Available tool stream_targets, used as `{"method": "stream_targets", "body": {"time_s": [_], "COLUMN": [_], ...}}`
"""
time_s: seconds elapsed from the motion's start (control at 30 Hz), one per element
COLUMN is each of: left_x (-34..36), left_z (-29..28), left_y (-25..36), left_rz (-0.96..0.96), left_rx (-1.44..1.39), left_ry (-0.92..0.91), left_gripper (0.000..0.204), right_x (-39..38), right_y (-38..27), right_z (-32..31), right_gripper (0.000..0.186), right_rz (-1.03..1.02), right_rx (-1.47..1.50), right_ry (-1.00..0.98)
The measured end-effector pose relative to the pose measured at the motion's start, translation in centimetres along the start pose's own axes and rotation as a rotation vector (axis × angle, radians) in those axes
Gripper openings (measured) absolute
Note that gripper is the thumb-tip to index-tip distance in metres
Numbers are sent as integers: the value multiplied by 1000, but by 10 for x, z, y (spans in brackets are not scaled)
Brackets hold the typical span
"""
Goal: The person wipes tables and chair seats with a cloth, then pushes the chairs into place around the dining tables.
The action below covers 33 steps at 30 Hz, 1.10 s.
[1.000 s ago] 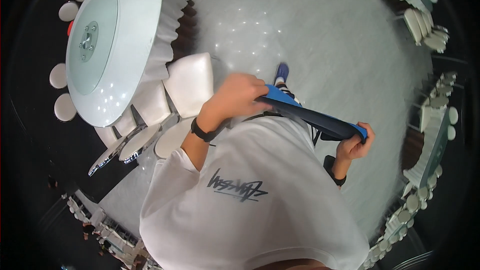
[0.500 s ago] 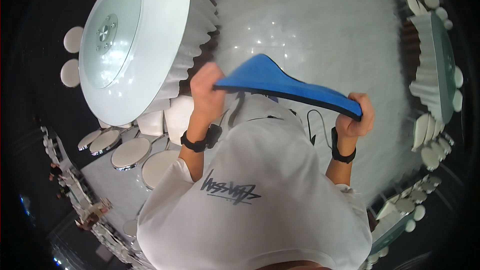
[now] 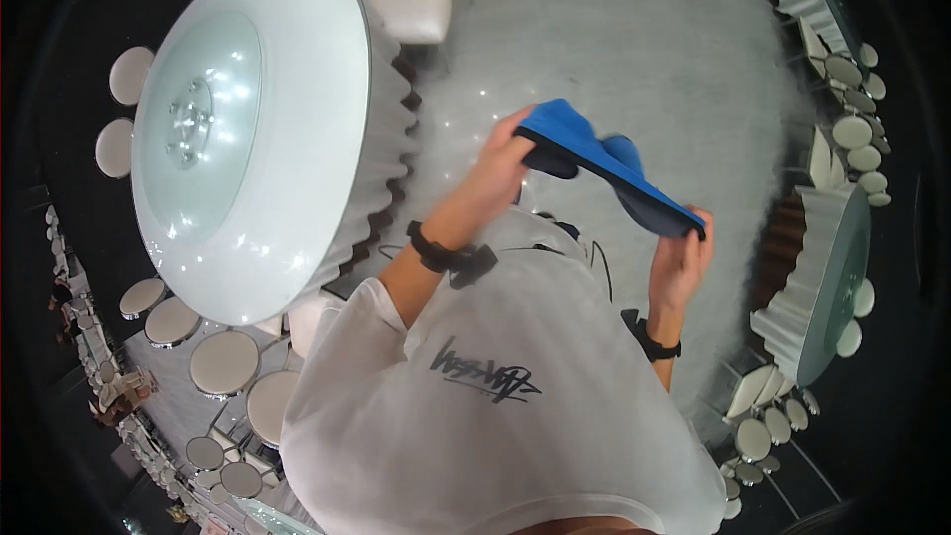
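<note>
A blue cloth (image 3: pixel 594 154) with a black edge and a dark underside hangs in the air in front of my body. Its left end is gripped by my left hand (image 3: pixel 500 163), the fingers closed round the corner. My right hand (image 3: pixel 684 263) pinches the other end, which is lower and nearer to me. Between the two hands the cloth buckles, with a fold standing up along its far side. Black bands circle both of my wrists.
To my left stands a large round white table (image 3: pixel 307 139) with a glass turntable (image 3: pixel 238 129) and a pleated skirt. A white chair (image 3: pixel 411 2) is beyond it, and round-seated chairs (image 3: pixel 225 364) crowd its near side. Another skirted table (image 3: pixel 842 287) stands at far right on the grey floor (image 3: pixel 614 20).
My hands have come closer together, the left one moving right and slightly up. The cloth, stretched wider before, now bunches and tilts down to the right. The surroundings have shifted in view.
</note>
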State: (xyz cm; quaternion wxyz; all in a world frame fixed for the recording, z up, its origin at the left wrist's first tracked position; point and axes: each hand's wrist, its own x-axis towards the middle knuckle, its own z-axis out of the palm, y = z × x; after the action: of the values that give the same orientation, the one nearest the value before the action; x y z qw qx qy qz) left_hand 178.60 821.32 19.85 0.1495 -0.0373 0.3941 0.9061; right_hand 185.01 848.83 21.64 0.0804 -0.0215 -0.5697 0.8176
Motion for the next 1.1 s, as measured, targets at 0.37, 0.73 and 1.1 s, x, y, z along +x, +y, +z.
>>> {"method": "stream_targets", "body": {"time_s": [0.37,0.73,1.1], "left_x": [308,543,872], "left_z": [-18,-64,-179], "left_y": [74,254,377], "left_rz": [-64,190,335], "left_rx": [-460,-591,102], "left_ry": [-133,293,782], "left_gripper": [33,26,14], "right_x": [317,702,1047], "right_y": [71,93,191], "right_z": [37,231,276], "right_gripper": [34,41,37], "right_rz": [-38,-370,-229], "right_rx": [-202,-292,-650], "right_ry": [-197,-1100,-524]}}
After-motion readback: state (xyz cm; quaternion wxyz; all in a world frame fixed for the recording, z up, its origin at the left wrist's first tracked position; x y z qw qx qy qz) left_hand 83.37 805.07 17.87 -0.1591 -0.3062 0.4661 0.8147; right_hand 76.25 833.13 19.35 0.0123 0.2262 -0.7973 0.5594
